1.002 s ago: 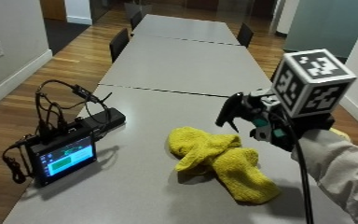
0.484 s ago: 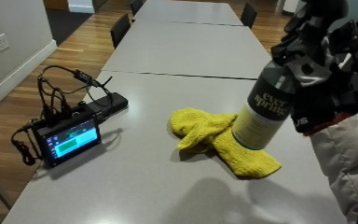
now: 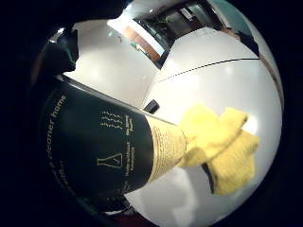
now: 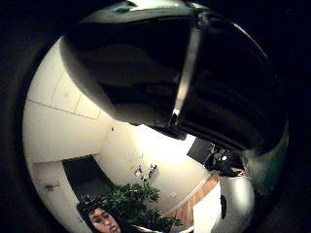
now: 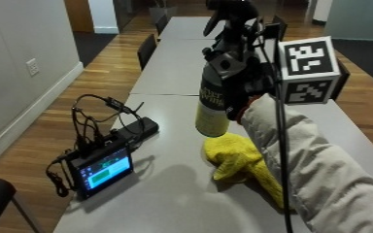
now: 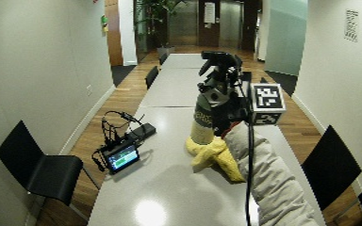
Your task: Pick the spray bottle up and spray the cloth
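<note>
The gloved right hand [image 5: 248,85] grips the spray bottle [image 5: 215,92] upright, lifted clear of the desk [image 5: 167,194]. The yellow cloth [image 5: 241,162] lies crumpled directly below the bottle's base, so the nozzle, facing away above the cloth, must tip downward to reach it.

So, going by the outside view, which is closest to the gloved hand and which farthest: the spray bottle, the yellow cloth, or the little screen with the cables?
1. Spray bottle: in the grip of the right hand, raised above the table.
2. Yellow cloth: on the table just below the bottle.
3. Small screen: farthest, near the table's edge, past the cloth.
</note>
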`<action>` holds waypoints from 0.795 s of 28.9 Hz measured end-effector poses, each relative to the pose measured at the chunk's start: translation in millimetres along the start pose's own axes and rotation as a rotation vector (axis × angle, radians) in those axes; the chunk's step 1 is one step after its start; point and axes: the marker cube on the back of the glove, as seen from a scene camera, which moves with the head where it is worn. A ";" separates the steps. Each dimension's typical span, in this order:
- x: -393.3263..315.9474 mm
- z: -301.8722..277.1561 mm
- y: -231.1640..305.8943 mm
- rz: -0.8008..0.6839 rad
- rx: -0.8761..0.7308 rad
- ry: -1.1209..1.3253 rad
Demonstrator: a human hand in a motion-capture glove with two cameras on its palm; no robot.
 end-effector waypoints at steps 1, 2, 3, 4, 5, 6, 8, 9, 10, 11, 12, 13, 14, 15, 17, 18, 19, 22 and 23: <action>11.3 6.2 -3.1 0.005 -0.007 0.011; 23.5 12.1 -4.5 0.014 -0.016 0.019; 36.8 17.8 -4.1 0.028 -0.028 0.024; 51.1 23.3 -1.8 0.048 -0.042 0.028; 65.9 28.3 2.2 0.074 -0.057 0.031; 80.6 32.3 7.7 0.104 -0.070 0.034; 107.2 36.3 20.5 0.162 -0.088 0.042; 118.4 36.4 26.9 0.187 -0.093 0.048; 127.6 35.8 32.5 0.207 -0.096 0.055; 134.7 35.2 36.8 0.222 -0.099 0.060; 139.4 35.1 39.5 0.232 -0.103 0.063; 142.1 35.8 40.7 0.239 -0.111 0.063; 143.1 37.5 40.6 0.244 -0.127 0.063; 143.2 40.1 39.8 0.248 -0.152 0.066; 142.2 45.4 38.2 0.260 -0.225 0.075; 140.9 47.2 38.1 0.269 -0.265 0.076; 138.4 48.0 38.4 0.278 -0.305 0.071; 121.7 44.6 38.6 0.283 -0.411 0.019; 112.8 41.1 39.3 0.274 -0.446 -0.002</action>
